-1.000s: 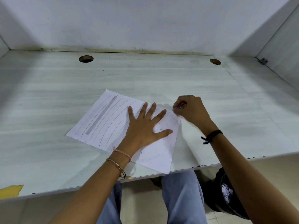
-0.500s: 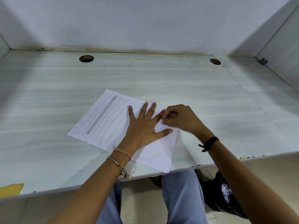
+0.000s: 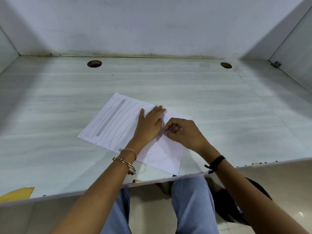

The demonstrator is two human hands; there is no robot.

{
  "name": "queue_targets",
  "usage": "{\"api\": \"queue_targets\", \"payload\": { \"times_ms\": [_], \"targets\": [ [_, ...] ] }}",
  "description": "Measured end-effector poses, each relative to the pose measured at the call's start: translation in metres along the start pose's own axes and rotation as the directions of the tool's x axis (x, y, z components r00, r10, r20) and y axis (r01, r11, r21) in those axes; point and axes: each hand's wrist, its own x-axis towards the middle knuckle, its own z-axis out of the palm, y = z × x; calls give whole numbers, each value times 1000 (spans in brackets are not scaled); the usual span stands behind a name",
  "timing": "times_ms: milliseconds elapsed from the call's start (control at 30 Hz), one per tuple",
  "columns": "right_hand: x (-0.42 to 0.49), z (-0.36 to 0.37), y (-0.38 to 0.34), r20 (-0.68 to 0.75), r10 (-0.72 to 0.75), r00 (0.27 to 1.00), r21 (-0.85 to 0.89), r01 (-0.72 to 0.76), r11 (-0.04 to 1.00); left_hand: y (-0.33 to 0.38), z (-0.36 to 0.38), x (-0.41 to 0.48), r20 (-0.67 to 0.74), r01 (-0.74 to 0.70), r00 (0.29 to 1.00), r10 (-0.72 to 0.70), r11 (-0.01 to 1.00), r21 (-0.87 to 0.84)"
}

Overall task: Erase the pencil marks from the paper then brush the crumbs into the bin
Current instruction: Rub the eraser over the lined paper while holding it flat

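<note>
- A person seated at a pale, streaked desk [image 3: 219,102] works over a sheet of paper [image 3: 118,122], which lies at an angle near the front edge, one corner almost at the lip.
- The left hand [image 3: 148,125] lies flat on the middle of the sheet, fingers straight and close together, pressing it down and gripping nothing.
- The right hand [image 3: 184,134] is curled just beside the left, its fingertips pinching a small purple eraser [image 3: 169,131] against the paper; only a sliver of the eraser shows.
- Curved pencil lines [image 3: 128,122] and a grey shaded bar [image 3: 110,118] cover the left part of the sheet; the right part is mostly blank, with faint smudges and dark crumbs [image 3: 160,156].
- Two bracelets [image 3: 126,162] ring the left wrist, and a black band [image 3: 216,163] the right.
- Two round holes [image 3: 94,64] sit near the back of the desk, and a yellow scrap [image 3: 16,194] lies at the front left corner.
- Below the desk, blue jeans [image 3: 190,200] show, with a dark rounded object [image 3: 234,210] on the floor by the right leg; what it is cannot be told.
</note>
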Motion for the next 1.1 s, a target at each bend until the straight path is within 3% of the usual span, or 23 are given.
{"api": "queue_targets", "payload": {
  "times_ms": [67,100,333,467,600,667,767,833,933,1100],
  "targets": [
    [0,2,2,-19,-16,1000,7,16,1000,-1,-11,0,-9,18,1000,-20,977,-213],
    [0,2,2,-36,-24,999,15,24,1000,-3,-17,-4,0,15,1000,-15,980,-200],
    [-6,7,-1,-111,-33,993,-20,31,999,-28,-31,-50,81,-2,997,-15,978,209],
    [-14,21,-15,35,-102,994,42,101,994,-28,-27,-54,135,-20,990,-36,920,393],
    [-8,21,-16,-69,-126,990,-59,122,991,-29,-23,-54,120,-13,992,-46,895,446],
    [-14,20,-20,11,-175,985,-86,175,981,-28,-22,-53,112,-12,993,-46,885,465],
    [-31,22,-30,250,-241,938,5,248,969,-29,-22,-53,112,-34,993,-24,871,490],
    [-23,20,-26,223,-254,941,-21,265,964,-30,-23,-54,116,-38,993,-21,876,480],
    [-8,18,-21,46,-218,975,-72,221,973,-29,-24,-53,128,-39,991,-28,871,489],
    [-30,25,-32,290,-263,920,19,269,963,-31,-23,-54,123,-53,992,-11,861,505]
  ]
}}
